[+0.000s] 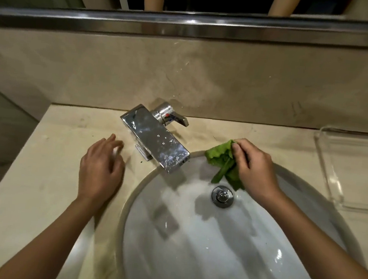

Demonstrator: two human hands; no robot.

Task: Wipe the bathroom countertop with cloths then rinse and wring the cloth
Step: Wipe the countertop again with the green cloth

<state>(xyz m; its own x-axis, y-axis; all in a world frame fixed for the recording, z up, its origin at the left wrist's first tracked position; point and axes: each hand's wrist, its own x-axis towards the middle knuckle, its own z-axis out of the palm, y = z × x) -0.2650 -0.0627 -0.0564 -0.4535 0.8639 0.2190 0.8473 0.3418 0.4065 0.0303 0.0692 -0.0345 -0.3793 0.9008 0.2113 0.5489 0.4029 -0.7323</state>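
Observation:
A green cloth [220,157] is bunched in my right hand [254,166], which grips it at the far rim of the white sink [191,241], just right of the chrome faucet [156,141]. Part of the cloth hangs down into the basin. My left hand [100,167] hovers or rests over the beige countertop [40,170] left of the faucet, fingers relaxed and holding nothing. No water runs from the spout.
A clear plastic tray [355,169] sits on the counter at the right. The chrome drain plug [222,196] is in the basin's middle. A marble backsplash and a mirror edge [189,27] stand behind the faucet.

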